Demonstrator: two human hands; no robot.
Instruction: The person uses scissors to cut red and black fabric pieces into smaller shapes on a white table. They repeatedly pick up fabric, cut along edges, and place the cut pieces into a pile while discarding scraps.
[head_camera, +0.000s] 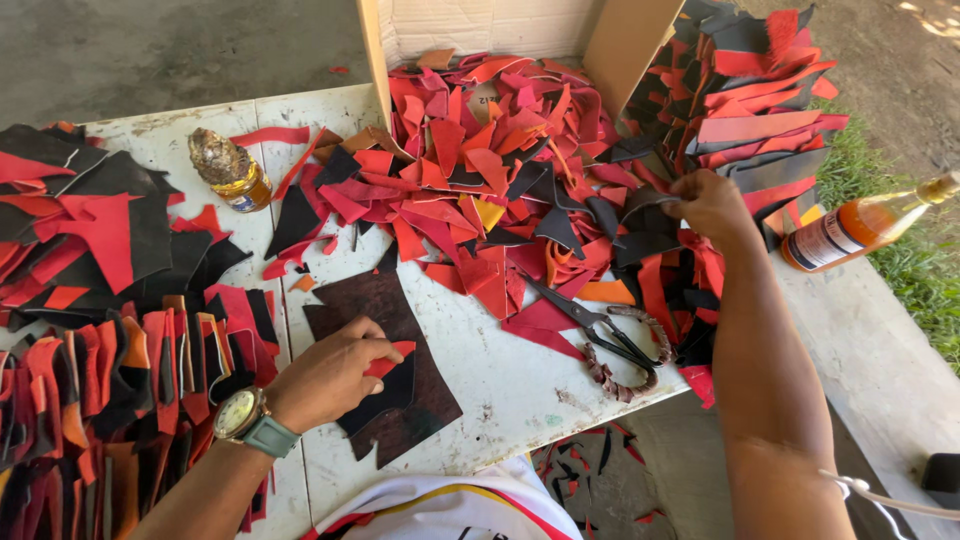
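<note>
**On the white worktable: two hands sorting leather offcuts**

At the near edge of the white worktable (520, 390), the scissors (605, 335) with cord-wrapped handles lie flat and serve as the reference landmark. Left of the scissors, the left hand (330, 375), wearing a wristwatch (240, 412), rests with fingers curled down on a small stack of cut pieces: a red piece (393, 357) and a black piece (385, 395) pinched beneath the fingertips, both lying on a dark brown leather sheet (375, 300). Up and to the right of the scissors, the right hand (712, 205) is closed around the edge of a black leather scrap (640, 225) at the margin of the large heap of red, black and orange offcuts (480, 170). This heap spreads behind the scissors, out of the opened cardboard box (470, 25). Far left of the scissors, cut pieces stand in overlapping rows (110, 380), with larger red and black sheets (90, 220) behind them. A small amber jar with a crumpled foil top (230, 172) stands between those sheets and the heap. Right of the scissors, past the forearm, an amber bottle (850, 228) lies tilted on the concrete ledge (880, 350). Beyond the box, a further stack of offcuts (750, 90) is piled.
</note>
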